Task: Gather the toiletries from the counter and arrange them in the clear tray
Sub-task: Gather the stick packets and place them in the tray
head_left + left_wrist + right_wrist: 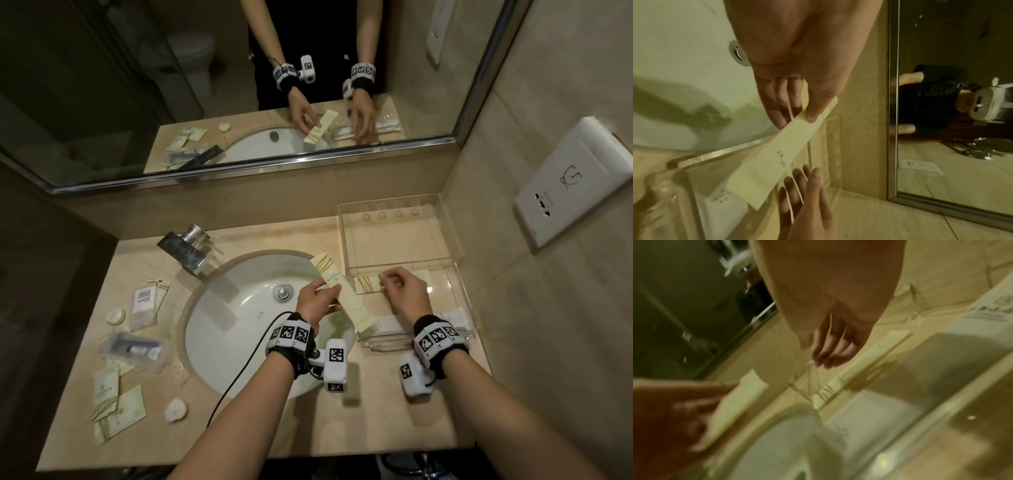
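My left hand [329, 296] [797, 120] pinches a long pale yellow packet [349, 298] [772, 162] between thumb and fingers. It holds the packet slanted over the sink's right edge, with the near end reaching the clear tray [457, 274]. My right hand [388, 279] [824, 358] hovers over the tray's front half, fingers loosely curled and holding nothing. A second pale packet [366, 284] [865, 363] lies flat in the tray just below those fingers. White boxes [394, 323] lie along the tray's near side.
Left of the white sink [239, 325], the counter holds several sachets [113, 407], two round soaps [176, 409], a plastic-wrapped item [137, 346] and a flat packet [144, 301]. A chrome faucet [186, 248] stands behind the sink. A mirror and a wall socket [575, 185] border the counter.
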Motion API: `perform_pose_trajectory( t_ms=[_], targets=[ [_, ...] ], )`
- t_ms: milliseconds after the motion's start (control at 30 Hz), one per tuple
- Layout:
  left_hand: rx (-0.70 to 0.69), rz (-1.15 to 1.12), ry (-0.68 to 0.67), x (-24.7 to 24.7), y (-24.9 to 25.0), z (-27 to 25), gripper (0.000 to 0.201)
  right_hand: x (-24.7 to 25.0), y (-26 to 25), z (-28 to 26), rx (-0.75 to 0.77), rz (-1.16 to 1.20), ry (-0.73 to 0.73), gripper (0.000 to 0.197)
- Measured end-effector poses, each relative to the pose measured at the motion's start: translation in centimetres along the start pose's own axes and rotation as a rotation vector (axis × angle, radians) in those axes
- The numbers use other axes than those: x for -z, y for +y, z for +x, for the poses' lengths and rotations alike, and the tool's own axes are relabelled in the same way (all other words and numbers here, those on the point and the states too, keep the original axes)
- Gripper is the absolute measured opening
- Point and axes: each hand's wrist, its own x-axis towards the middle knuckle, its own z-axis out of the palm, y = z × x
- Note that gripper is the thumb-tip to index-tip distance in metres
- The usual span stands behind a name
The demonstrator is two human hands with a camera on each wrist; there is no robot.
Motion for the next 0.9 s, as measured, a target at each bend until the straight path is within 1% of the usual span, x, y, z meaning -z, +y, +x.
perform_pose_trajectory(
  t_ms=[67, 133, 200, 267, 367, 467, 533, 600, 667, 733, 800, 833, 900],
  targets=[
    [-0.010, -0.001, -0.019, -0.6, 0.3, 0.0, 0.024, 0.1, -1.5, -1.1, -0.118, 0.213, -0.163, 0.017],
    [-0.019, 0.012, -0.039, -1.2, 0.4, 0.1, 0.033, 0.5, -2.3, -1.8, -0.127, 0.225, -0.287, 0.019],
    [-0.064, 0.085, -0.071, -1.9, 0.6, 0.1, 0.033, 1.0, -2.6, -2.1, -0.126, 0.252, -0.335, 0.025],
    [-0.108, 0.160, -0.112, -2.7, 0.9, 0.1, 0.030, 1.7, -2.8, -2.0, -0.134, 0.322, -0.314, 0.028],
    [-0.114, 0.177, -0.160, -3.9, 1.4, 0.0, 0.026, 2.6, -2.8, -1.7, -0.142, 0.365, -0.289, 0.030],
    [-0.080, 0.119, -0.121, -4.8, 1.6, 0.1, 0.022, 3.5, -2.3, -1.7, -0.188, 0.326, -0.334, 0.035],
    [-0.055, 0.052, -0.113, -5.1, 1.5, 0.4, 0.025, 4.2, -1.8, -1.7, -0.207, 0.290, -0.340, 0.034],
    [-0.015, -0.038, -0.091, -5.3, 1.4, 0.6, 0.026, 5.1, -1.4, -1.6, -0.251, 0.366, -0.286, 0.035],
    [0.025, -0.131, -0.080, -5.1, 1.1, 0.8, 0.023, 5.8, -1.3, -1.6, -0.315, 0.536, -0.188, 0.037],
    [0.059, -0.172, -0.093, -4.9, 0.8, 0.7, 0.017, 6.1, -1.4, -1.7, -0.378, 0.695, -0.085, 0.033],
    [0.081, -0.177, -0.092, -4.6, 0.2, 0.7, 0.019, 6.0, -0.9, -1.7, -0.436, 0.774, -0.018, 0.038],
    [0.075, -0.180, -0.074, -4.5, 0.0, 0.8, 0.020, 6.0, -0.6, -1.6, -0.442, 0.735, -0.019, 0.039],
    [0.046, -0.207, -0.028, -4.3, 0.0, 1.0, 0.023, 5.8, -0.2, -1.5, -0.408, 0.529, -0.107, 0.038]
  ],
)
